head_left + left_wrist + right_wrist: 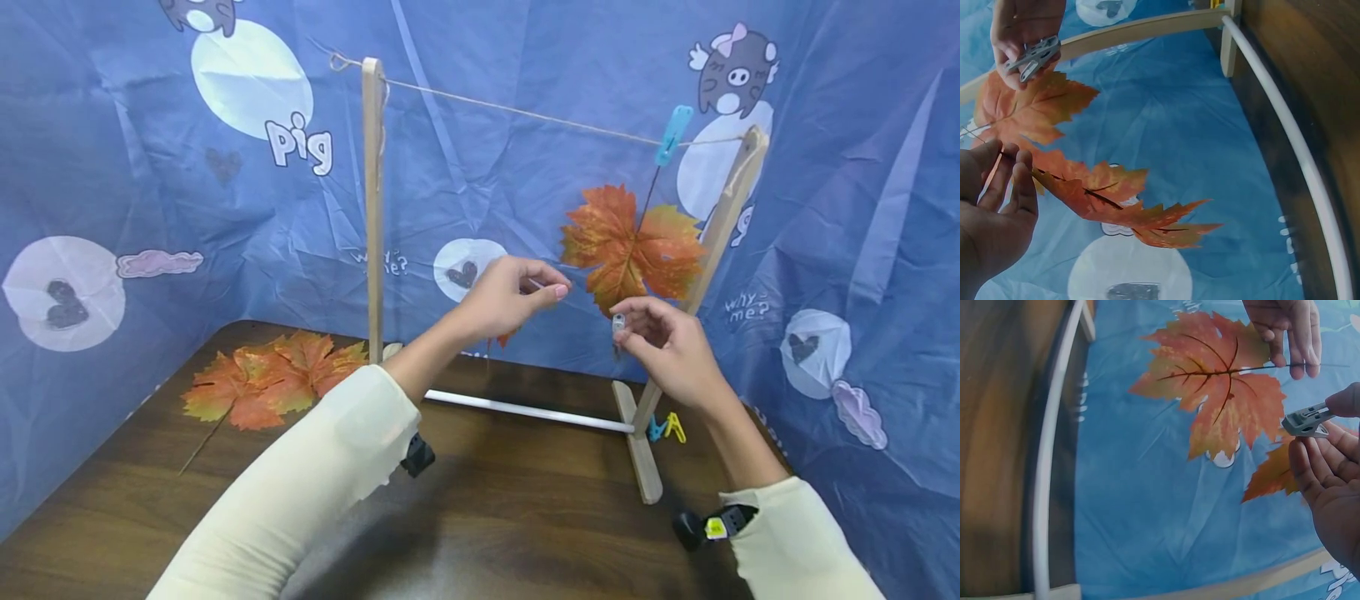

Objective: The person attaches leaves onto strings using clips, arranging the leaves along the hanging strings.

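My left hand (504, 298) pinches the thin stem of an orange maple leaf (1222, 378) between thumb and fingers. The leaf hangs below that hand and is mostly hidden behind it in the head view. To the right, my right hand (670, 348) pinches a grey clothespin (1307, 421) between thumb and fingers. Both hands are below a string (517, 110) tied between two wooden posts. Another orange leaf (630, 250) hangs from that string by its stem, clipped with a blue clothespin (674, 135), just above my right hand.
Several orange leaves (277, 379) lie on the brown table (510, 492) at the left. The left post (372, 208), right post (723, 221) and white bar (525, 410) form a frame. Blue and yellow clothespins (675, 427) lie by its right foot. Blue printed cloth (300, 225) surrounds the table.
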Tool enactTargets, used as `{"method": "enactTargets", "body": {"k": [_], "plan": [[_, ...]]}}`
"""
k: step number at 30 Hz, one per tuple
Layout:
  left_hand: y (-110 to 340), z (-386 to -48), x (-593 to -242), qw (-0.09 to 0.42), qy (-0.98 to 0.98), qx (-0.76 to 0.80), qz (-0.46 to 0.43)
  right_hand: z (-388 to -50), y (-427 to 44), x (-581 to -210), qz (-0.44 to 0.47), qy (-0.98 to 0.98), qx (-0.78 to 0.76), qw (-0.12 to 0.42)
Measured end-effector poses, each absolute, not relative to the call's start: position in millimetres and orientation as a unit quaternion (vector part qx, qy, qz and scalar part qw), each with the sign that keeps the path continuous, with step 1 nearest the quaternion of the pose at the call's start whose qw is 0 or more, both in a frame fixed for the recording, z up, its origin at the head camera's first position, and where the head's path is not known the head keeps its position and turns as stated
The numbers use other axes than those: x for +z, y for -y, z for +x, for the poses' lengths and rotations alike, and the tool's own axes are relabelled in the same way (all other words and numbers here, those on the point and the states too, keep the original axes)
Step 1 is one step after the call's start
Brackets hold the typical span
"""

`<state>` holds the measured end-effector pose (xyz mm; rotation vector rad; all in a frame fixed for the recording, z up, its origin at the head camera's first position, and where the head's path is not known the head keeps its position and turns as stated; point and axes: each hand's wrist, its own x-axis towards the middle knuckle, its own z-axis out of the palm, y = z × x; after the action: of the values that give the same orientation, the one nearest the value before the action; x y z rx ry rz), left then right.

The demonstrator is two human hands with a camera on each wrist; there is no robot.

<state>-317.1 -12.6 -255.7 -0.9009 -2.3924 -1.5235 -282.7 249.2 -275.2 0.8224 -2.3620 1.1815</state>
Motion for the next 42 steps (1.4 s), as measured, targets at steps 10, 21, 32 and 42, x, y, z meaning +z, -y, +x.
{"method": "enactTargets", "body": {"k": [10,21,32,42], "plan": [[10,-319,-238,0.096,0.798,-0.521,-0.288,-282,-239,-245,0.304,0.844,0.391,0.208],[7,-323,-221,0.128,0.817,-0.501,-0.256,-284,-230,-199,0.325,0.825,0.384,0.259],[8,-325,-207,0.148,0.827,-0.484,-0.244,-286,-224,-151,0.298,0.853,0.337,0.266],[10,-327,-198,0.152,0.834,-0.471,-0.241,-290,-220,-119,0.29,0.859,0.312,0.284]]}}
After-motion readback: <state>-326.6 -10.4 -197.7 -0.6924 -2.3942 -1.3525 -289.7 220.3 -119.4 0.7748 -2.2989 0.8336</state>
